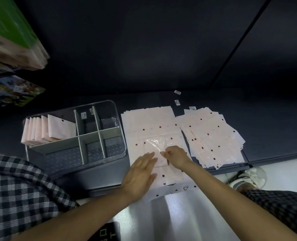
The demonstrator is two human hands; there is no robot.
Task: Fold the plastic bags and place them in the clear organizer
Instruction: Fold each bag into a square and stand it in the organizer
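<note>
A small folded pale pink plastic bag [155, 145] lies on top of a flat stack of pink bags with dark red dots [149, 122]. My left hand [140, 173] lies flat with straight fingers, pressing the folded bag's near left edge. My right hand [174, 154] has curled fingers and pinches the folded bag's near right edge. The clear organizer [121, 136] with grey dividers stands to the left; its far left compartment holds several folded pink bags [47, 130] standing upright.
A second, fanned pile of pink bags [212, 136] lies to the right on the dark shelf. Small white labels [177, 92] lie behind the piles. Packaged goods [14, 37] hang at upper left. A shoe [248, 176] stands on the pale floor at the right.
</note>
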